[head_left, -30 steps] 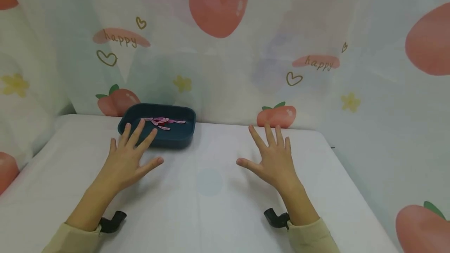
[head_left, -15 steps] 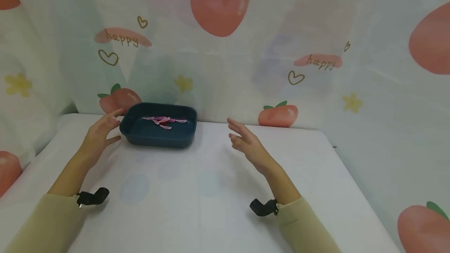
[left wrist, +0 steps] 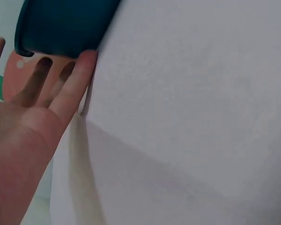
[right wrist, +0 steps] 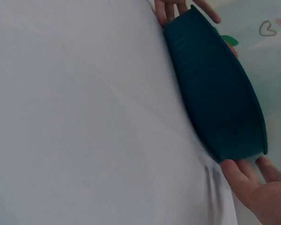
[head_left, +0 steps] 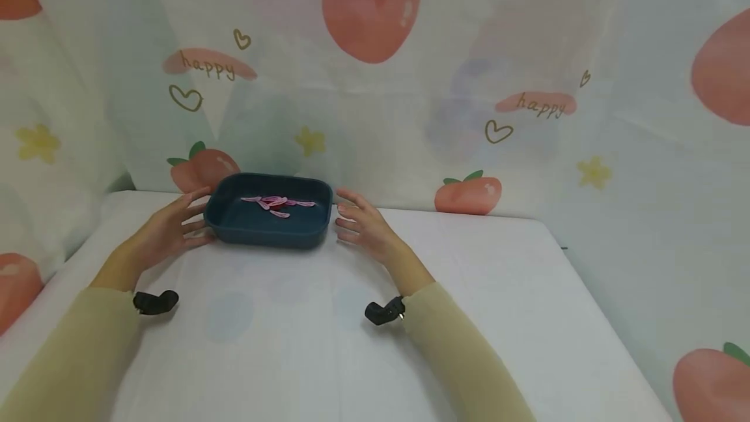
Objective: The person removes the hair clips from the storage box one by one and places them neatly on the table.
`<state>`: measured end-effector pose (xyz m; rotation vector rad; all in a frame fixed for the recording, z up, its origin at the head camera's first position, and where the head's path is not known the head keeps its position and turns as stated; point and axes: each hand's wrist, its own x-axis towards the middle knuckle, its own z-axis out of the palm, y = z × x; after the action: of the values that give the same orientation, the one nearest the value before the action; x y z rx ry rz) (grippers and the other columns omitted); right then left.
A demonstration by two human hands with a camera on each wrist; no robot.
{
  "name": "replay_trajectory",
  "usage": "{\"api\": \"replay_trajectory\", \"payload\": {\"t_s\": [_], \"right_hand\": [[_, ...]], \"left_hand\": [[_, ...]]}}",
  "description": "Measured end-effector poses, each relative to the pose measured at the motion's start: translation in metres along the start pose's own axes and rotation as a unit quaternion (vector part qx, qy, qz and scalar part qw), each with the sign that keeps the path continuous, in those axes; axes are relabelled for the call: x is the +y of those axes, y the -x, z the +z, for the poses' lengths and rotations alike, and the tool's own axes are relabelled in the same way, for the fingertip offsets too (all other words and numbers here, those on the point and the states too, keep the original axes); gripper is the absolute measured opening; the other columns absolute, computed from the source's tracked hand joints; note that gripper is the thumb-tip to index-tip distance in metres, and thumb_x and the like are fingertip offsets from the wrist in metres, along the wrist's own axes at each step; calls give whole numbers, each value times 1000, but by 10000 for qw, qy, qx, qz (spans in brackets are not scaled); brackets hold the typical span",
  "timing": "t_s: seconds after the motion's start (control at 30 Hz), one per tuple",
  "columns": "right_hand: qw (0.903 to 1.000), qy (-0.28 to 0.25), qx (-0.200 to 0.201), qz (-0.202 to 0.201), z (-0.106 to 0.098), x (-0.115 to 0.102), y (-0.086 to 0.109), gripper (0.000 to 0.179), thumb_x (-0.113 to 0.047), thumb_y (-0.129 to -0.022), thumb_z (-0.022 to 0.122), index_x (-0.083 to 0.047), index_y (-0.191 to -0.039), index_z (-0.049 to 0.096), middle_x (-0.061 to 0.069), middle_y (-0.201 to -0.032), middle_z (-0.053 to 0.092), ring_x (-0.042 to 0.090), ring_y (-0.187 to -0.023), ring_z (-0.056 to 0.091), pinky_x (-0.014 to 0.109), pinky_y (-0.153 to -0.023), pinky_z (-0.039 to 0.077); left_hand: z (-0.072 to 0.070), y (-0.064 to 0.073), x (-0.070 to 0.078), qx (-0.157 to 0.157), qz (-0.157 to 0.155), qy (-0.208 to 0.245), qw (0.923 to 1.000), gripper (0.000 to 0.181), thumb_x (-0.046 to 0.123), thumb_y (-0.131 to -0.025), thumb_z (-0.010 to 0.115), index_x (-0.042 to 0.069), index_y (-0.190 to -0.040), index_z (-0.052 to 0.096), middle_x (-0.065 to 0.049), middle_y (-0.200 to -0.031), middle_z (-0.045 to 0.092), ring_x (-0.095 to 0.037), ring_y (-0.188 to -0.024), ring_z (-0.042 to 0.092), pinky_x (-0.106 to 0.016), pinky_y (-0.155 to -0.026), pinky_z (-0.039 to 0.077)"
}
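Starting at the far left, your left grip point(head_left: 166, 230) stands at the near end of the dark blue tray point(head_left: 269, 236), fingers spread and only slightly bent, with the palm turned inward. Its fingertips reach the tray's wall or lie just beside it; you cannot tell for sure whether they press. A black wrist mount point(head_left: 155, 303) juts out from that sleeve.

Next comes the tray itself, sitting flat on the white surface point(head_left: 281, 344), close to the printed cloth point(head_left: 375, 116) behind. The loose cluster of pink pieces point(head_left: 272, 201) lies on its floor, near the middle, too small to identify.

To the right, your right grip point(head_left: 364, 226) is what has changed most: half a second ago it was well apart from the tray, and now it has come in to the opposite end. Its fingers are spread too, pinching nothing, and the head view leaves a thin gap between them and the wall.

So the tray, which has stayed put, is now framed from both ends. For the work in hand, that looks like a balanced placement around the tray, with no firm hold yet showing
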<state>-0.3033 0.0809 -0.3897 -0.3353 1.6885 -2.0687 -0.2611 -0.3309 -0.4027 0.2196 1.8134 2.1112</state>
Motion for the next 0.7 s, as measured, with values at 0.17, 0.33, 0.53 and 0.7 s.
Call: {"api": "replay_trajectory", "payload": {"t_s": [0.17,0.33,0.53,0.7], "right_hand": [[9993,-215,196,244,11,11,-17,54,-16,-101,54,-18,-153,39,16,-158,32,43,-142,35,62,-113,32],[9992,-120,210,311,17,17,-27,55,-15,-101,56,-17,-154,38,16,-159,33,40,-142,38,59,-114,34],[9988,-95,368,298,20,17,-33,57,-13,-100,58,-17,-154,39,16,-158,35,37,-141,42,53,-115,36],[9982,212,451,320,19,20,-38,57,-8,-100,58,-19,-153,40,19,-154,39,33,-138,46,51,-113,39]], "left_hand": [[-6,-7,3,-161,-294,-81,9994,59,45,-109,30,29,-161,9,-14,-166,-13,-41,-145,21,-43,-108,46],[-13,-11,6,-124,-265,68,9995,57,42,-109,30,29,-161,12,-15,-166,-10,-22,-130,44,-42,-107,48],[-15,-20,6,-125,-175,166,9996,56,40,-109,30,30,-161,11,-15,-167,-9,-30,-140,33,-33,-98,53],[-18,-24,2,119,-354,31,9993,59,44,-108,32,29,-161,12,-12,-167,-8,-36,-149,9,-30,-96,54]]}}
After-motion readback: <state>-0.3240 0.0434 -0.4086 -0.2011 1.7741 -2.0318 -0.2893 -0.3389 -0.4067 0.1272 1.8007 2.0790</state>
